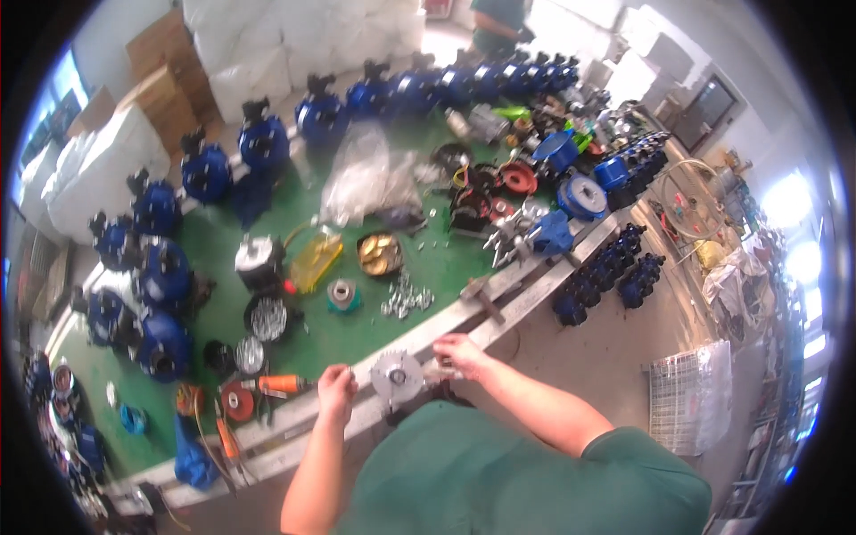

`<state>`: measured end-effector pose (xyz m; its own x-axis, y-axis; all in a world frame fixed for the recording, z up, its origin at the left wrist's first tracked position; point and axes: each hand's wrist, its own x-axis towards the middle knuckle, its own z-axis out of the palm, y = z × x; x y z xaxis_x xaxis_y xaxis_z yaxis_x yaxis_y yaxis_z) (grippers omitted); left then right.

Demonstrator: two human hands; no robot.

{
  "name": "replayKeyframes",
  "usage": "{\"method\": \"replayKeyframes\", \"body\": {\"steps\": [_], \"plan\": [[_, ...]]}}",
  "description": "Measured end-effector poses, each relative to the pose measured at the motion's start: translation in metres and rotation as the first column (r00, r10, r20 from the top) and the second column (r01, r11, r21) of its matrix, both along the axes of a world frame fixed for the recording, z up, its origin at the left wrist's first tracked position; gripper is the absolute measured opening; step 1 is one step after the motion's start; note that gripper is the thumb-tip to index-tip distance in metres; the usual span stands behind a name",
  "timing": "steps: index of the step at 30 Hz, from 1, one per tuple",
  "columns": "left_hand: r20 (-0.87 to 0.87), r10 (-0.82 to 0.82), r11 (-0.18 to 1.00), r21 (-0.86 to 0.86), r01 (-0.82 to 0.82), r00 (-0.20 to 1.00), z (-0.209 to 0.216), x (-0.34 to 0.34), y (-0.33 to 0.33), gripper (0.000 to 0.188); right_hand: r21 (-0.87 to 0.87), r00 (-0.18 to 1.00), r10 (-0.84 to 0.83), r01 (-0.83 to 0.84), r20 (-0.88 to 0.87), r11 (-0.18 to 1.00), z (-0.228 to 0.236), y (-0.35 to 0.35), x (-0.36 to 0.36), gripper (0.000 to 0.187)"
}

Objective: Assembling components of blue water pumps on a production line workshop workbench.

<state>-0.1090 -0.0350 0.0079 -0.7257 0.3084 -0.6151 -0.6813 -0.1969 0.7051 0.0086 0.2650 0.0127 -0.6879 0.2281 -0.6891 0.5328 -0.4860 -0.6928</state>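
A round silvery metal disc (pixel 397 389) with a hub in its middle sits at the bench's near edge, between my hands. Just left of it is my left hand (pixel 337 392), fingers curled closed; whatever they hold is too small to make out. To the right, the fingers of my right hand (pixel 459 354) are pinched together above a pale part by the disc, and what is in them cannot be made out. An orange-handled tool (pixel 280 383) lies left of my left hand. Beyond the disc, small metal pieces (pixel 407 297) are heaped on the green bench top (pixel 357 334).
Blue pump-like units (pixel 164 272) line the bench's far and left edges. A yellow bottle (pixel 316 262), a box of brass-coloured parts (pixel 380 254) and a dark bowl (pixel 270 317) stand mid-bench. Clear plastic bags (pixel 367 178) lie behind. Another person (pixel 497 27) stands at the back.
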Motion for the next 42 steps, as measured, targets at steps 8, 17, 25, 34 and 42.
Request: {"method": "replayKeyframes", "body": {"steps": [8, 17, 25, 34, 42], "plan": [[0.211, 0.072, 0.872, 0.460, -0.164, 0.975, -0.014, 0.003, 0.003, 0.009, 0.353, 0.965, 0.203, -0.134, -0.168, 0.926, 0.002, -0.005, -0.026, 0.015], [0.131, 0.081, 0.984, 0.148, -0.100, 0.988, -0.017, 0.023, 0.005, 0.013, 0.962, 0.635, 0.759, -0.084, -0.148, 0.258, 0.011, -0.042, -0.035, 0.007], [-0.264, -0.244, 0.934, -0.322, 0.153, 0.933, -0.015, 0.026, 0.033, 0.012, 0.986, 0.558, 0.822, -0.035, -0.115, 0.162, 0.005, -0.037, -0.035, 0.017], [-0.576, -0.559, 0.715, -0.699, -0.004, 0.596, -0.003, 0.031, 0.053, 0.012, 0.924, 0.697, 0.699, -0.143, -0.159, 0.353, -0.015, -0.032, -0.037, 0.027], [-0.613, -0.423, 0.795, -0.605, -0.052, 0.668, -0.008, 0.034, 0.050, 0.016, 0.942, 0.649, 0.745, -0.131, -0.154, 0.309, -0.011, -0.030, -0.041, 0.024]]}}
